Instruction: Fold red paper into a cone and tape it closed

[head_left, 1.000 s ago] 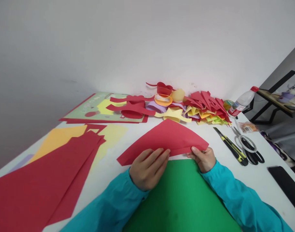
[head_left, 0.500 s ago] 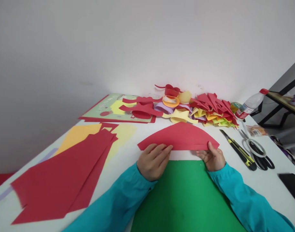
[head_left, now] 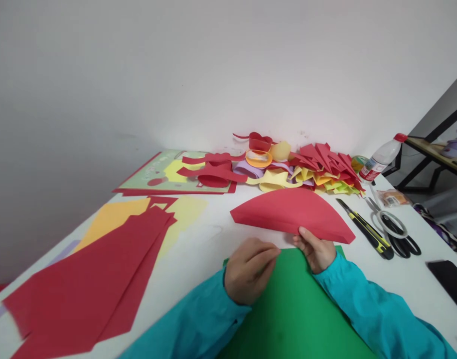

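Observation:
My right hand [head_left: 315, 251] pinches the near edge of a folded red paper sheet [head_left: 293, 212], holding it a little above the white table [head_left: 202, 239]. The sheet bows upward in a curve. My left hand [head_left: 250, 269] lies on the far left corner of a green paper sheet [head_left: 288, 309], fingers loosely curled and pointing right, apart from the red sheet. Both arms wear teal sleeves.
Large red sheets [head_left: 89, 284] over orange and yellow ones lie at the left. A heap of coloured paper cuttings [head_left: 288, 167] runs along the wall. At the right are a utility knife [head_left: 365, 228], scissors [head_left: 396, 234], a tape ring, a plastic bottle [head_left: 380, 158] and a black phone [head_left: 450, 281].
My left hand has let go of the red sheet and dropped back onto the green sheet. My right hand has swung the red sheet rightward and lifted it.

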Available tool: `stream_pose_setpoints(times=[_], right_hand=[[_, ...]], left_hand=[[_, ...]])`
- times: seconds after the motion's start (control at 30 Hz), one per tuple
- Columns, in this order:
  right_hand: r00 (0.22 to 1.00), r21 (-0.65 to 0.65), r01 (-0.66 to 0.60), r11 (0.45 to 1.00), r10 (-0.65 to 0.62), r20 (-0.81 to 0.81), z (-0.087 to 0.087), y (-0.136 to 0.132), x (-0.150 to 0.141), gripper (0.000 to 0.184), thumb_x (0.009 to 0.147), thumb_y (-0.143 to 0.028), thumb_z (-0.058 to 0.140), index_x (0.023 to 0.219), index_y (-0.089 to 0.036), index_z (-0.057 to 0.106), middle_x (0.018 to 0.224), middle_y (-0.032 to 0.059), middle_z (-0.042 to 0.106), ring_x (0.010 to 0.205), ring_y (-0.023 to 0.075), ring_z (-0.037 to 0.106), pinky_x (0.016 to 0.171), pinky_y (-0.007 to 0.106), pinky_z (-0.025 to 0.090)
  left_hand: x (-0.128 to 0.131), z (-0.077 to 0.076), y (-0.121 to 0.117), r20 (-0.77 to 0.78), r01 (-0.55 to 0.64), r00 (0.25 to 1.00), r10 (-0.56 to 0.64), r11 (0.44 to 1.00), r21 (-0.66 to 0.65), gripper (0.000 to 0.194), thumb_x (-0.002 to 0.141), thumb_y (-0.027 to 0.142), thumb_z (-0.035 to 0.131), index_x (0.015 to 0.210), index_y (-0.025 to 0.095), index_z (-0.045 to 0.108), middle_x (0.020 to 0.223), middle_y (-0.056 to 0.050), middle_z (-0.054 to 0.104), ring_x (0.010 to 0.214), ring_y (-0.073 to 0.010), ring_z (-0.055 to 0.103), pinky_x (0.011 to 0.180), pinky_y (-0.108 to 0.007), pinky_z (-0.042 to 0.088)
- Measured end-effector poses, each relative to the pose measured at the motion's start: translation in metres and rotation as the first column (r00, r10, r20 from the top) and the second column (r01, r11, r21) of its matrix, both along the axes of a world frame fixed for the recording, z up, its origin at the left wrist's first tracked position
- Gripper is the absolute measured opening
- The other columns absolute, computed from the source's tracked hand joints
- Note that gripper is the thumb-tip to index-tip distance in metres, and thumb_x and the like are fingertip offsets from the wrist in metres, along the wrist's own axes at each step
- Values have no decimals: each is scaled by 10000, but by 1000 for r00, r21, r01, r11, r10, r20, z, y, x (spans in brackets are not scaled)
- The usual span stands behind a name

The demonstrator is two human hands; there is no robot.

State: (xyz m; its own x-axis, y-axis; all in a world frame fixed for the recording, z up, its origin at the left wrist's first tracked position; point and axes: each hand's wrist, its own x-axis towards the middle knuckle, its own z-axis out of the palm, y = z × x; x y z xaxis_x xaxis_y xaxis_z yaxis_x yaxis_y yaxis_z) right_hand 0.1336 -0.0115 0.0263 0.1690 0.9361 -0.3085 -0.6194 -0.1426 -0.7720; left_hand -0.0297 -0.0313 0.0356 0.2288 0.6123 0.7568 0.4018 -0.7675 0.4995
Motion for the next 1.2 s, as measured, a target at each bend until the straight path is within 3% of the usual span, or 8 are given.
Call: stream_pose_setpoints(times=[0.03,0.1,0.17,0.23,0.47,0.67,0.93,1.2], right_hand=[[999,-4,-34,999,34,-22,0,0,0,270,447,-249,850,612,-147,663,582,2,675,509,131,628,494,208,549],[987,-17,-155,988,153,-55,0,-2,-1,245,503,-280,831,617,-137,668,571,15,670,509,128,621,512,220,544],[963,1,-268,964,267,-43,-1,-5,-3,247,556,-325,806,607,-125,669,542,23,653,503,126,605,527,234,533],[951,62,-308,949,307,39,-4,-7,-3,254,586,-338,789,556,-127,651,503,12,624,496,118,586,528,231,511],[936,168,-321,932,285,208,-11,-9,-6,185,632,-303,761,583,-172,638,548,-20,612,543,114,566,539,234,474],[902,185,-344,921,269,339,-15,-11,-7,261,663,-336,731,505,-180,593,605,9,628,609,147,573,605,286,484],[922,163,-282,945,220,318,-10,-9,-4,258,633,-322,756,482,-197,588,468,-32,547,481,112,506,488,245,430],[944,153,-206,967,154,293,-7,-8,-4,269,554,-326,799,464,-202,579,426,-40,525,431,110,474,423,255,398]], left_hand=[[5,-1,-2,98,87,993,-66,968,-234,100,783,194,594,827,178,683,709,-54,700,577,-125,597,538,-247,498],[15,-5,-4,332,227,943,-10,749,-622,180,737,314,647,840,176,702,632,-46,687,461,-121,557,422,-234,468],[22,-8,-3,476,347,873,102,556,-755,257,631,379,723,775,166,717,584,-38,669,395,-108,502,367,-232,431],[26,-8,0,557,410,808,190,498,-764,264,559,405,761,633,159,703,505,-19,622,366,-89,451,353,-224,400],[31,-1,3,680,510,620,391,459,-728,304,532,383,788,532,128,623,452,-1,556,402,-95,480,380,-219,408],[30,-6,7,673,500,665,323,477,-723,338,522,438,779,520,133,633,512,-29,603,432,-117,514,396,-250,463],[23,-11,11,629,411,671,392,509,-756,436,581,535,722,519,125,588,460,-30,591,316,-97,455,303,-240,420],[19,0,13,626,349,595,504,540,-766,572,676,697,526,550,139,543,396,-16,538,280,-101,428,261,-226,359]])
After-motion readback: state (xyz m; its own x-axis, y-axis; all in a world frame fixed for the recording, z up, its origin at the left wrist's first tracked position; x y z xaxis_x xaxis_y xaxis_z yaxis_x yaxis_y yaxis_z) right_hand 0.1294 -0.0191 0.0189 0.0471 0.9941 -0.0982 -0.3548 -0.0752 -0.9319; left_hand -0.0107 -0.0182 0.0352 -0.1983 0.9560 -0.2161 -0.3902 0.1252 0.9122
